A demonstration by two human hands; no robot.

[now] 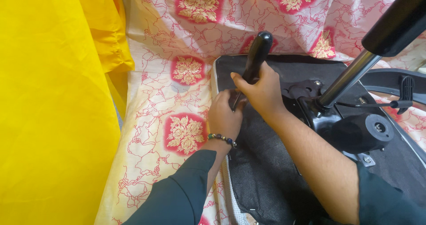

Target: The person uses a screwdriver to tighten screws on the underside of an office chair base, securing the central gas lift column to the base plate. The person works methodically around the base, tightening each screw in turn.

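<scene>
My right hand (262,90) grips the black tool handle (256,56) upright while my left hand (224,116) pinches its lower end, steadying it against the overturned chair seat (266,172).

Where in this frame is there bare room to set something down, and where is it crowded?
Free: the floral sheet between the yellow cloth and the upturned chair seat. Crowded: the seat's left edge, where left hand and right hand grip a black-handled tool, and around the metal column.

One head-worn camera looks steeply down, close over an upturned chair seat (266,172) on patterned cloth (177,87).
</scene>
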